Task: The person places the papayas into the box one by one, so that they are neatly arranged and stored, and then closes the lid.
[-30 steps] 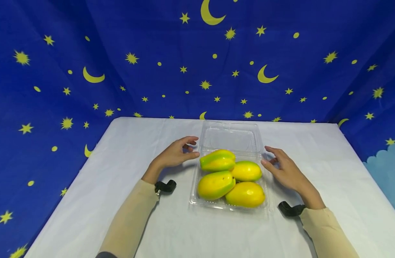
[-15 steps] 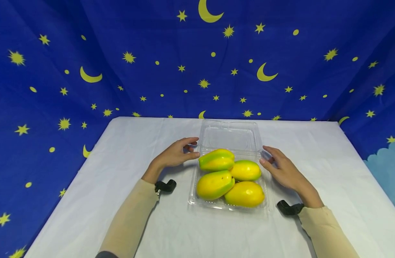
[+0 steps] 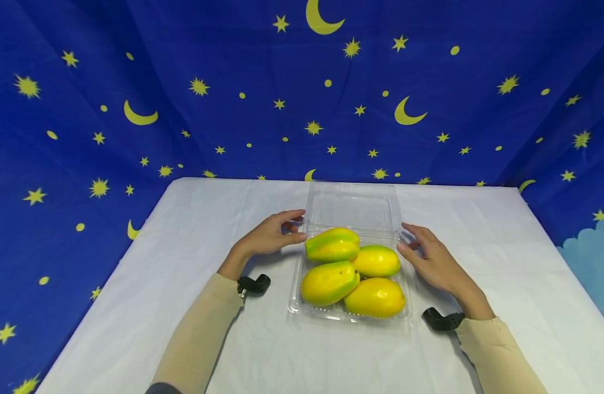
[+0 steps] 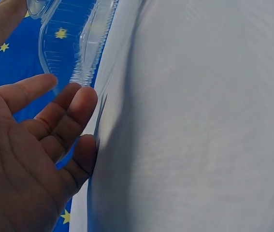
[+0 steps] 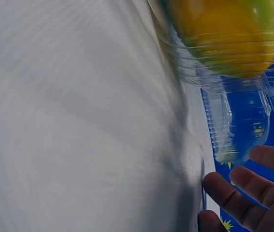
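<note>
A clear plastic clamshell box (image 3: 295,295) lies on the white table (image 3: 134,306), its lid (image 3: 352,209) folded open toward the back. Several yellow-green mangoes (image 3: 329,282) fill its tray. My left hand (image 3: 271,234) hovers at the box's left side by the hinge, fingers loosely curved and holding nothing. My right hand (image 3: 428,256) sits at the box's right side, fingers relaxed and apart from the plastic. In the left wrist view the left hand (image 4: 35,135) is spread just beside the lid (image 4: 74,43). In the right wrist view the fingers (image 5: 238,198) lie near the lid's edge (image 5: 236,125).
A blue cloth with yellow stars and moons (image 3: 302,93) hangs behind and at both sides of the table. A black wrist strap (image 3: 252,284) shows on the left arm and another strap (image 3: 442,320) on the right. Bare white table surrounds the box.
Both hands stay almost where they were beside the box. The head view has shifted slightly.
</note>
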`<state>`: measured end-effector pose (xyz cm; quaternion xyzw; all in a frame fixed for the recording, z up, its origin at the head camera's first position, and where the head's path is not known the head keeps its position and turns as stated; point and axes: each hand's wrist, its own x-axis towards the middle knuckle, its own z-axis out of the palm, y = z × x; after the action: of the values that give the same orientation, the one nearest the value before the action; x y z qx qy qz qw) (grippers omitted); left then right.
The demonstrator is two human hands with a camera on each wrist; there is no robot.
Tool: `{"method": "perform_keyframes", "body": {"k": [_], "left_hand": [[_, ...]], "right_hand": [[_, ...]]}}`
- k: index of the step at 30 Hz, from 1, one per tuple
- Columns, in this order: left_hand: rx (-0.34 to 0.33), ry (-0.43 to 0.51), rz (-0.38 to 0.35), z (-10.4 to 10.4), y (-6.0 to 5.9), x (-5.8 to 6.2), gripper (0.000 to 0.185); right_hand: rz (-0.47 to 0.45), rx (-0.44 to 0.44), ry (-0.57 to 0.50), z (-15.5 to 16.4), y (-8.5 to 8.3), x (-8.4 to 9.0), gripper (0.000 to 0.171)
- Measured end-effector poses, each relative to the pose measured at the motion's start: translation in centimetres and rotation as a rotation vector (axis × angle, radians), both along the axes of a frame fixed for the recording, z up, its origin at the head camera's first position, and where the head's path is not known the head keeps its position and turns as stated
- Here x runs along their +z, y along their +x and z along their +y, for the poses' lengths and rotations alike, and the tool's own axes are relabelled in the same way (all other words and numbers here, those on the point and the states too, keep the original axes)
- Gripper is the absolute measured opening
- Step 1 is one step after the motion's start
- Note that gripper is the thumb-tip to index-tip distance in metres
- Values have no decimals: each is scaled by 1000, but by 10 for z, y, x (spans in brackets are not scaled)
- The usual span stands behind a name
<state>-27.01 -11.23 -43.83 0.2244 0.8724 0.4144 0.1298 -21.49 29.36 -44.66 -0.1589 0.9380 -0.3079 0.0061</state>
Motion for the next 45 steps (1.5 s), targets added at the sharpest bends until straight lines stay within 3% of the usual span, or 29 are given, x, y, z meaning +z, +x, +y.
{"method": "perform_keyframes", "body": {"k": [14,26,45], "left_hand": [[13,62,-6,1,1,2,79],[49,248,-31,5,-1,1,82],[68,272,-75,8,1,5,86]], "right_hand": [[67,7,-41,-2,-1,-1,65],[17,-16,-233,-3,-4,2,69],[9,-9,-334,-7,-2,-1,72]]}}
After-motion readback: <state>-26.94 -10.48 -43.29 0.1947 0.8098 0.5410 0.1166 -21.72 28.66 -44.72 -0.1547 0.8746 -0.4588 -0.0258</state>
